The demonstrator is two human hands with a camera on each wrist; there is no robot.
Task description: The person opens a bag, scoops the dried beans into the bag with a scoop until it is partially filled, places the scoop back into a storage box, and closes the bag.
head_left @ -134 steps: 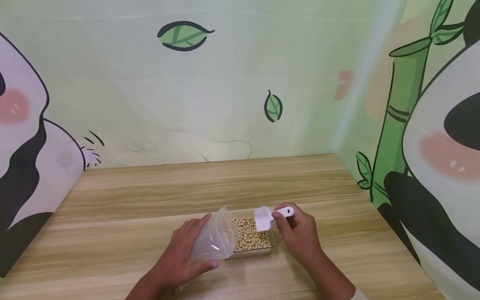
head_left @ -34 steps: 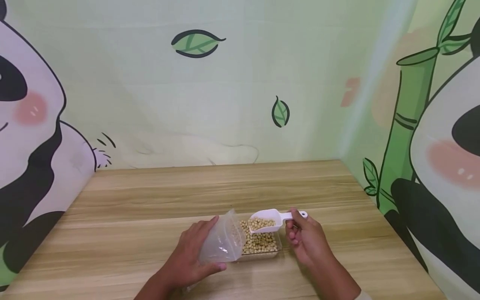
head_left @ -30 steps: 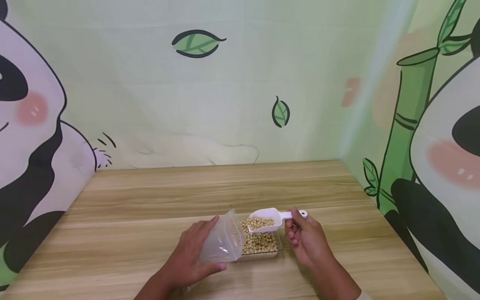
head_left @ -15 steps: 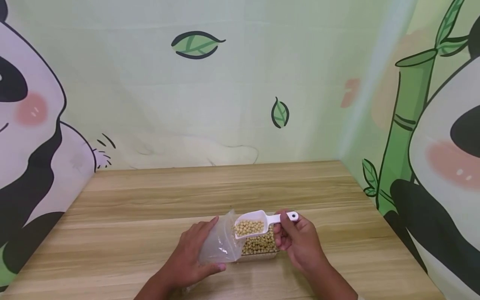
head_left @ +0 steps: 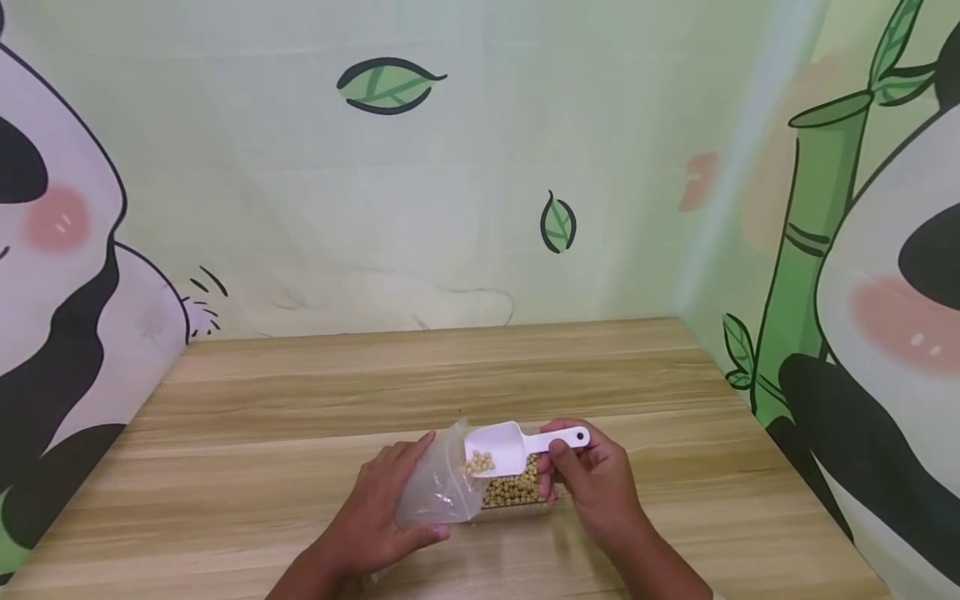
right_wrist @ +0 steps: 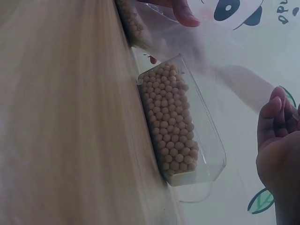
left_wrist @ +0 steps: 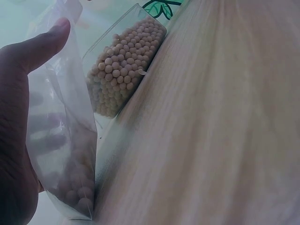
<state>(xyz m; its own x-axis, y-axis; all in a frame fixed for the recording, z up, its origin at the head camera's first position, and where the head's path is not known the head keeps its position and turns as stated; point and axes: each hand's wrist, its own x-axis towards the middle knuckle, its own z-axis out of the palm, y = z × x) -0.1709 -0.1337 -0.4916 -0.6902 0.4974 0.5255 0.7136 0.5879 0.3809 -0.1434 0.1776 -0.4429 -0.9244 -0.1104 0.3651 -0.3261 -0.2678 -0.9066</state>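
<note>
My left hand [head_left: 371, 508] grips a clear plastic bag [head_left: 431, 492], thumb on one side and fingers behind it. In the left wrist view, soybeans [left_wrist: 82, 190] lie in the bottom of the bag. My right hand [head_left: 600, 483] pinches the handle of a white scoop [head_left: 498, 446] between thumb and fingers. The scoop is tilted toward the bag's mouth, with a few soybeans near its front lip. Below it stands a clear rectangular container [right_wrist: 208, 140] holding many soybeans [right_wrist: 171, 122], partly hidden by scoop and bag in the head view.
A wooden tabletop [head_left: 315, 392] spreads around the hands. Behind it hangs a pale green backdrop [head_left: 465, 167] with printed leaves, pandas and a bamboo stalk [head_left: 813, 233].
The right hand has raised a scoopful of soybeans from the container, moved left to the bag's mouth and tipped it; most beans have left the scoop. The left hand stays on the bag.
</note>
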